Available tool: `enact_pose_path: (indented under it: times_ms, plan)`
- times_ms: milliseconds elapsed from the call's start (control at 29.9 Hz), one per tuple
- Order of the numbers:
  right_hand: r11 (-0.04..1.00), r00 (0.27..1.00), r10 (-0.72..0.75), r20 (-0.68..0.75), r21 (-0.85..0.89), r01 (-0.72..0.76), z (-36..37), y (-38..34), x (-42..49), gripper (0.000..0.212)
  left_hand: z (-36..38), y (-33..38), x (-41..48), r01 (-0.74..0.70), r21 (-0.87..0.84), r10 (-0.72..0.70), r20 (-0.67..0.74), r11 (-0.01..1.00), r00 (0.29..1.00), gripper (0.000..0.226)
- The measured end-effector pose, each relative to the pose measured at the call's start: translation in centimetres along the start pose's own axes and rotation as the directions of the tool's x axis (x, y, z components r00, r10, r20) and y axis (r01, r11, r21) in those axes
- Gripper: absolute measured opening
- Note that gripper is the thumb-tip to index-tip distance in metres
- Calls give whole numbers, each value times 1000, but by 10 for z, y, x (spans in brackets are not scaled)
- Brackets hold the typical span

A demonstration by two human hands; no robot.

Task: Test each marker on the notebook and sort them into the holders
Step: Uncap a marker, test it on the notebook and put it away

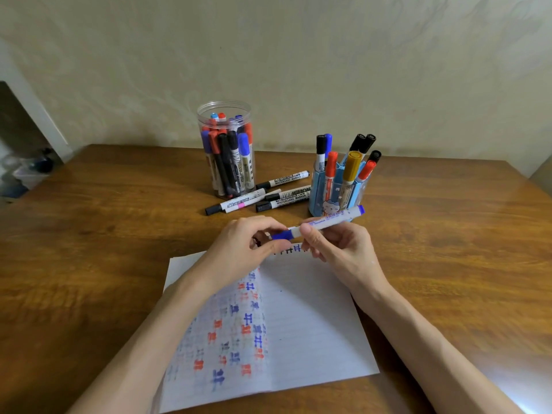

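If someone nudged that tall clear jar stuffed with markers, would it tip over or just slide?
Probably slide rather than tip: the clear jar is tall, but wide-based and packed with markers, so likely fairly heavy. A push near its rim seems riskier. Its smooth plastic wall may feel slippery.

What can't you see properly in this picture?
Head view only:
1. Top row of marks on the notebook: partly covered by the left hand and right hand holding the blue marker.
2. Rear markers in the clear jar: hidden behind front ones.
3. Marks on the notebook's left page: blurred.
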State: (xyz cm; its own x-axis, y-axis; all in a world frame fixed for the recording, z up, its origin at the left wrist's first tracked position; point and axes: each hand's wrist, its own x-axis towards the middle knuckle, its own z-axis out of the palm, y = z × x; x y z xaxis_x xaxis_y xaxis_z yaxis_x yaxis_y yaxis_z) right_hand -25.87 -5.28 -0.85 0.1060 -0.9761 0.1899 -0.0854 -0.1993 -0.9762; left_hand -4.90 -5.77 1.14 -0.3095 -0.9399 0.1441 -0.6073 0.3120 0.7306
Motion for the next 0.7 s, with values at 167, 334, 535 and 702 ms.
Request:
enact_pose_path:
  times_ms: [167,334,535,702]
  plan:
    - [997,997,-40,62,-62,43,4,1,-1,22,-4,-5,-5,-11,50,5,110,999,994,17]
    - [992,991,-94,100,-78,102,3,-1,-1,20,-5,-6,-9,-44,6,42,158,999,987,20]
    - [988,984,-139,113,-51,146,0,-3,-3,17,-10,-6,-7,-66,-5,66,185,998,981,20]
    - [990,981,-133,141,-34,139,-3,-2,-4,17,-13,-6,-8,-47,-8,47,235,999,971,23]
